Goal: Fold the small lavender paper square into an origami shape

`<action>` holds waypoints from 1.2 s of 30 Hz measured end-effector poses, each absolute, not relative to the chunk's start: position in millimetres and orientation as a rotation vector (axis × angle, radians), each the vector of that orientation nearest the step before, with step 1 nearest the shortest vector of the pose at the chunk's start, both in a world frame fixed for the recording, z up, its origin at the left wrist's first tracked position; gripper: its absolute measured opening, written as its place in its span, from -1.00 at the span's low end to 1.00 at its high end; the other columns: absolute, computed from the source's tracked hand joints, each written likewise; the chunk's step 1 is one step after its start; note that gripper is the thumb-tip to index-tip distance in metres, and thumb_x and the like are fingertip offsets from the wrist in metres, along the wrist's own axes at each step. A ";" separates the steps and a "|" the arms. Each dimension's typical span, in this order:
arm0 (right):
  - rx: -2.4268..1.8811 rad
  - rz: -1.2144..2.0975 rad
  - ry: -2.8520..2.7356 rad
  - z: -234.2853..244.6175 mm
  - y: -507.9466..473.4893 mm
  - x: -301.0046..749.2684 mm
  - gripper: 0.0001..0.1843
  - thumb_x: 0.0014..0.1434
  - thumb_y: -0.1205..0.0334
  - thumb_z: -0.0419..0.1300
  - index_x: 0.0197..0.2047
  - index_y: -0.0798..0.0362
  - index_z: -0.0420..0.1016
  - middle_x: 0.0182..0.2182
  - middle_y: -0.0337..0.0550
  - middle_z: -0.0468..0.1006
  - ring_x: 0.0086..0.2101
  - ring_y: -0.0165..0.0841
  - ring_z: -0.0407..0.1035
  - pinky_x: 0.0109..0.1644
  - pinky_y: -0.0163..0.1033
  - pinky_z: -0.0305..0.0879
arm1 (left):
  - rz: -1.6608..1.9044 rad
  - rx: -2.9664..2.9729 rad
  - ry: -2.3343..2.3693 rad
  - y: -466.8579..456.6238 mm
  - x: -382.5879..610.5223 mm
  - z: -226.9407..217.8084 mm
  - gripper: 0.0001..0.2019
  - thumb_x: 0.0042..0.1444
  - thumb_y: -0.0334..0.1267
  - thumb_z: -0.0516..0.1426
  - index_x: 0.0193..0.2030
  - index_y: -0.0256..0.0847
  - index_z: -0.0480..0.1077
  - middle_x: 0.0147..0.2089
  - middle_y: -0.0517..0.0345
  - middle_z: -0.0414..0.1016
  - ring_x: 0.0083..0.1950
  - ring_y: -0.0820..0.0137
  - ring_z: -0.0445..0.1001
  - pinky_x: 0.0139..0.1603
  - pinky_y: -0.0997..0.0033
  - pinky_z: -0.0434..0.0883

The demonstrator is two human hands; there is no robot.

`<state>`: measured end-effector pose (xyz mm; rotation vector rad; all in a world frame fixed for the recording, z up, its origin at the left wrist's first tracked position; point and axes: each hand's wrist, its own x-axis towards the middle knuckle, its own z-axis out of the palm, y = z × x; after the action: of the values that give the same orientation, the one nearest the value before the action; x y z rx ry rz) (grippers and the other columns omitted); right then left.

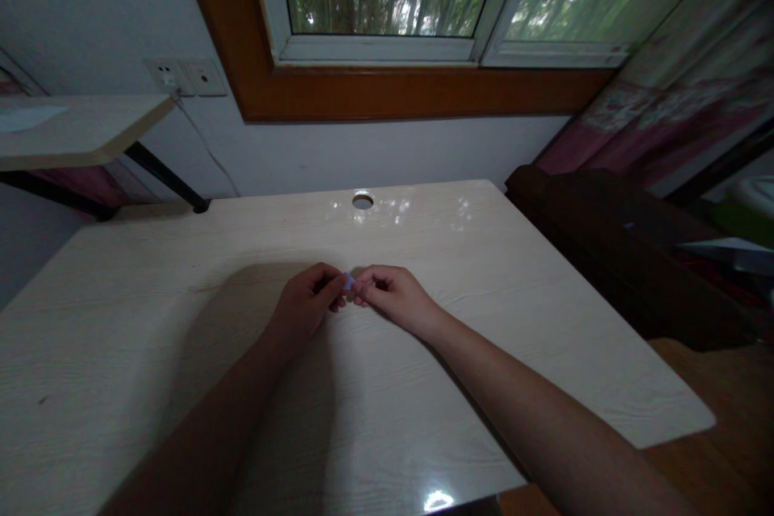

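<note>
A small pale purple piece (348, 281), perhaps folded paper, is pinched between my two hands; most of it is covered by fingers, so its exact kind does not show. My left hand (311, 294) grips its left side between thumb and forefinger. From the other side, the thumb and forefinger of my right hand (390, 290) close on its right end. Both hands are close together, low over the middle of the light wood-grain table (484, 355), with their fingertips almost meeting.
Toward the table's back edge is a round cable hole (363, 201). A raised shelf (78, 133) on dark legs stands at the back left, below a wall socket (185, 77) with a white cord. Dark brown furniture (629, 258) adjoins the right side. A window lies beyond.
</note>
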<state>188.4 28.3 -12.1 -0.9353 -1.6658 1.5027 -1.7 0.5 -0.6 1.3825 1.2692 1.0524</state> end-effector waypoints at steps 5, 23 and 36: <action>-0.990 1.506 -1.573 -6.4 27.1 187.0 -0.84 0.15 0.17 0.24 -0.34 0.09 0.56 -0.47 -0.18 0.57 -0.46 -0.43 0.40 -0.31 -0.30 0.30 | 1.085 1.387 1.288 1.2 -1.4 0.4 -0.77 0.18 -0.08 0.19 -0.31 -0.22 0.47 -0.46 0.18 0.52 -0.48 0.44 0.45 -0.44 0.47 0.39; -0.978 1.191 -1.856 -7.5 29.0 191.1 -0.78 0.26 0.13 0.17 -0.26 0.06 0.59 -0.35 -0.15 0.61 -0.34 -0.35 0.44 -0.22 -0.28 0.30 | 1.064 1.436 1.302 1.2 -3.3 -0.2 -0.78 0.17 -0.09 0.18 -0.32 -0.21 0.46 -0.48 0.19 0.51 -0.45 0.41 0.45 -0.38 0.46 0.38; -0.916 1.016 -2.018 3.7 22.9 190.8 -0.82 0.25 0.24 0.17 -0.31 0.04 0.59 -0.39 -0.18 0.56 -0.39 -0.39 0.37 -0.29 -0.31 0.23 | 1.021 1.506 1.303 -0.2 -5.8 -1.6 -0.81 0.13 -0.12 0.22 -0.34 -0.20 0.49 -0.43 0.16 0.51 -0.38 0.39 0.46 -0.32 0.45 0.38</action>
<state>190.8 22.9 3.7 -0.9161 -2.0177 1.0159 -5.8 -0.2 -1.6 1.5056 1.3026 1.0207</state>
